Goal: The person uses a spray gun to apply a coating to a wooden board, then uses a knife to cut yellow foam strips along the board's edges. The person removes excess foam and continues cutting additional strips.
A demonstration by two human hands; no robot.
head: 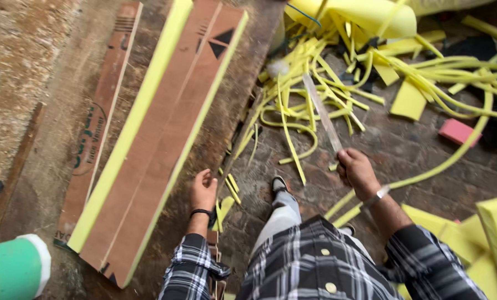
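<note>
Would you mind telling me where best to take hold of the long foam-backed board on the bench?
Probably the near right long edge of the board, beside the left hand: it lies flat, and its yellow foam edge faces that side, unobstructed.

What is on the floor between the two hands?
In the head view, between the left hand and right hand: brick floor, yellow foam strips and the person's shoe.

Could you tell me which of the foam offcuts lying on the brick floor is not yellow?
The small pink foam block, lying at the right beyond the right hand; all other scraps, like the yellow strips, are yellow.
</note>
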